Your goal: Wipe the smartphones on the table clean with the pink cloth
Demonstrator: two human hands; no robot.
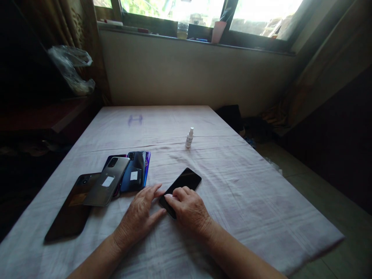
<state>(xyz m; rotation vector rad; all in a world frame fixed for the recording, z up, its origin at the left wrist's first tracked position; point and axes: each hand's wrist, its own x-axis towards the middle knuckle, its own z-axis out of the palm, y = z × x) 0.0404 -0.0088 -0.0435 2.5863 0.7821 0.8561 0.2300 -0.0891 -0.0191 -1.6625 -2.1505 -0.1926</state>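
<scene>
A black smartphone (188, 179) lies face up and slanted on the cloth-covered table. My left hand (141, 211) is at its near left end, with thumb and forefinger spread around the corner and touching the edge, holding it. Over the lower part of the screen, my right hand (190, 207) presses down with curled, closed fingers. Whatever those fingers may pinch is hidden. Beyond the phone stands a small white dropper bottle (189, 138), upright with its cap on.
Left of my hands lie several phones, backs up: a dark brown one (69, 211), a grey one (112, 178) overlapping it, and a blue one (135, 170) on a purple-edged one. White labels mark two. The pale tablecloth (247, 201) reaches the table's right edge.
</scene>
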